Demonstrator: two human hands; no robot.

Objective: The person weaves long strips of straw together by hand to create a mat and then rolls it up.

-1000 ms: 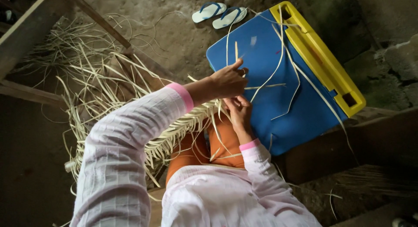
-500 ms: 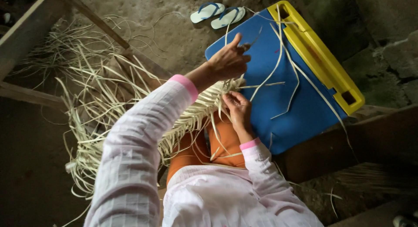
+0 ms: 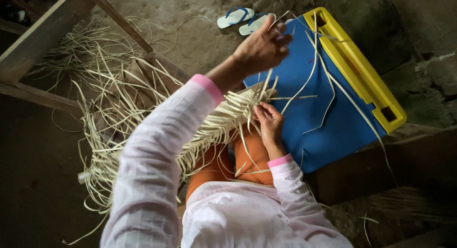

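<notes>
Strips (image 3: 119,119), pale: heaped left on floor, woven end across lap. Left hand (image 3: 261,49) raised, pinching 1 strip; right hand (image 3: 269,120) pinching weave edge. Blue-yellow case (image 3: 333,129) beyond; 2 sandals (image 3: 245,20).

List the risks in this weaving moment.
The left hand pulls a strip high, so it could slip or snap. The right hand alone pins the woven edge, which might loosen. Loose strips trailing on the floor could tangle.
</notes>
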